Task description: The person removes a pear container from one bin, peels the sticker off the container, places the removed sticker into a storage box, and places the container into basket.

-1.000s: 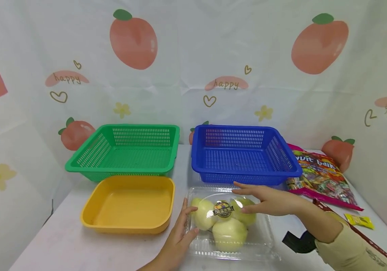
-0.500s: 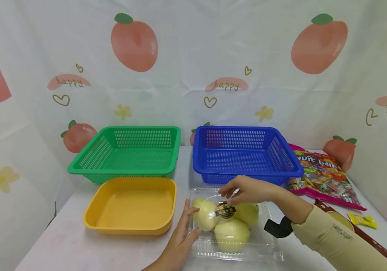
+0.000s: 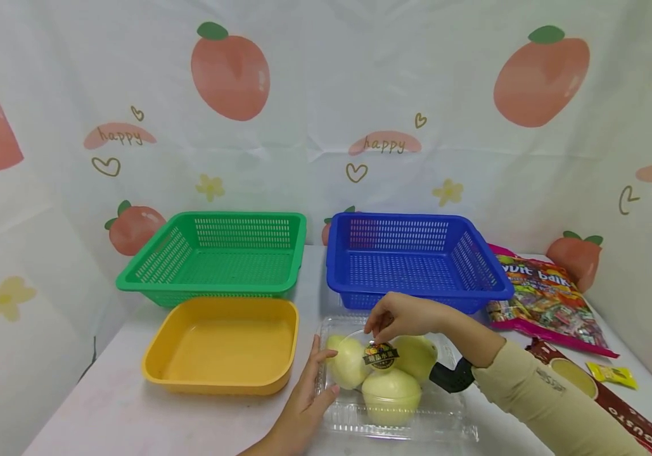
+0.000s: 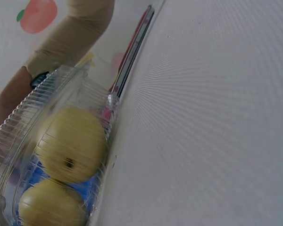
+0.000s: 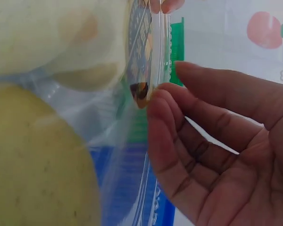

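Observation:
A clear plastic clamshell box (image 3: 337, 415) sits on the table before me, with several pale yellow-green round fruits (image 3: 391, 392) inside. Its lid carries a dark round sticker (image 3: 381, 356) with bright fruit artwork. My left hand (image 3: 305, 402) rests against the box's left side, fingers extended, thumb near the front corner. Over the lid, my right hand (image 3: 402, 316) has bent fingers, their tips at the sticker's edge. In the right wrist view, the fingertips (image 5: 158, 106) meet the lid beside the sticker, and the thumb stands apart from them. The left wrist view shows the fruits (image 4: 73, 146) through the ribbed box wall.
A green basket (image 3: 211, 288) and a blue basket (image 3: 422, 294) stand at the back. A yellow tub (image 3: 217, 385) lies left of the box. At right are a candy bag (image 3: 548, 297), a small yellow packet (image 3: 612, 373) and a long brown package (image 3: 616, 405).
My right hand has moved left and down from above the box's right side to the sticker, its fingers going from spread to bent. The left hand has stayed at the box's side.

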`<state>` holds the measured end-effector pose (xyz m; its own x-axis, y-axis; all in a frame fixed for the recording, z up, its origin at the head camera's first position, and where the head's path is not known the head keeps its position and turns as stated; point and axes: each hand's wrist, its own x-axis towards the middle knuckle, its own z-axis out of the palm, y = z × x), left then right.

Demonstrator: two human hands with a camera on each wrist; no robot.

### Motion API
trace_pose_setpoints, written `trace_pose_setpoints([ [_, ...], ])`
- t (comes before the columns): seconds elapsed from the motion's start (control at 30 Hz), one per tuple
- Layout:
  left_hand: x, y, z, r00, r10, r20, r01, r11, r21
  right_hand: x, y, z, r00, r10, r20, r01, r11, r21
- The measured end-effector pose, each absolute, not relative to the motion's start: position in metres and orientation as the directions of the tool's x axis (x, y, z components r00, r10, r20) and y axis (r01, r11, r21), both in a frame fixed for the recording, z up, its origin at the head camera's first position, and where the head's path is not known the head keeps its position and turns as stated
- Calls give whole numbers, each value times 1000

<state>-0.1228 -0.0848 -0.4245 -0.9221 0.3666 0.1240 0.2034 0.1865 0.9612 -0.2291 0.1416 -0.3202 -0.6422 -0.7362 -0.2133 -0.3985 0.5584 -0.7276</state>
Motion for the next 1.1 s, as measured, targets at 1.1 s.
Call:
trace_pose_setpoints([
  [1.1,-124,-84,-424,-919,376,114,191,174,966,-221,137,-325,-630,-754,-185,-546,600,-585],
])
